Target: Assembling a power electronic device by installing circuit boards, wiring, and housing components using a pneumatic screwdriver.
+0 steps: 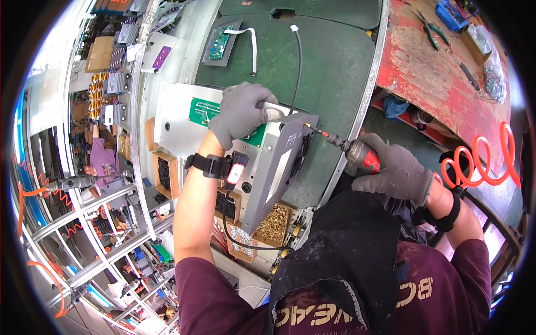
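Observation:
In front of me a metal casing (269, 173) stands tilted, with a dark grey side panel and a light inner plate. Green circuit boards (204, 111) sit on that plate. My left hand (241, 113), in a grey glove, is closed over the casing's upper edge near a corner. My right hand (395, 170), gloved too, is wrapped round a red and black power screwdriver (360, 154). Its bit points left and meets the side panel near the top corner; whether a screw sits at the tip is too small to tell. A dark cable (299, 67) runs up from behind the casing.
A circuit board on a dark plate (221, 42) lies on the green work surface (335, 61). Boxes of brass-coloured fasteners (273, 224) and black fasteners (163, 173) stand nearby. At right, a red coiled hose (480, 162) hangs by a worn red table (416, 61) with pliers (429, 30). Another person (103, 159) works at far left.

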A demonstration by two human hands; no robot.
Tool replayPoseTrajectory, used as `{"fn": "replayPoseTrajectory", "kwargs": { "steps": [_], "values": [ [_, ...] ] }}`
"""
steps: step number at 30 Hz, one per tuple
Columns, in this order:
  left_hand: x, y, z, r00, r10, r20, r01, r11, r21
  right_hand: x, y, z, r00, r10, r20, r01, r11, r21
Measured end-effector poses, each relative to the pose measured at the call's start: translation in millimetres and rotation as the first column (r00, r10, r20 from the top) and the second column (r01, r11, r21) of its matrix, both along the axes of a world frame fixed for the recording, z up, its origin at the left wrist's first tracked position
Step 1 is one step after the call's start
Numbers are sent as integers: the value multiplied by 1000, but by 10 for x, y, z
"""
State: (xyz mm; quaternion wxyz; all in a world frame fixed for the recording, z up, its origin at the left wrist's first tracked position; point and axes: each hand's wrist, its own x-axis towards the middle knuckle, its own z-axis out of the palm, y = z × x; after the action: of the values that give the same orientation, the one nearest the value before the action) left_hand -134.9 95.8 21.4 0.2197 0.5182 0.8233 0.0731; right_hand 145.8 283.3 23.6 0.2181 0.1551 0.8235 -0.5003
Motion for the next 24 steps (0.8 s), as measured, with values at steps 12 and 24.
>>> {"fn": "replayPoseTrajectory", "kwargs": {
  "steps": [12, 24],
  "values": [
    [15, 22, -22, 1000, 4, -28, -3, 999, 39, -169, -4, 120, 980, 162, -118, -131, 963, 237],
    [-256, -1413, 491, 724, 636, 268, -641, 476, 603, -295, 1161, -684, 874, 485, 10, -341, 601, 723]
  ]
}}
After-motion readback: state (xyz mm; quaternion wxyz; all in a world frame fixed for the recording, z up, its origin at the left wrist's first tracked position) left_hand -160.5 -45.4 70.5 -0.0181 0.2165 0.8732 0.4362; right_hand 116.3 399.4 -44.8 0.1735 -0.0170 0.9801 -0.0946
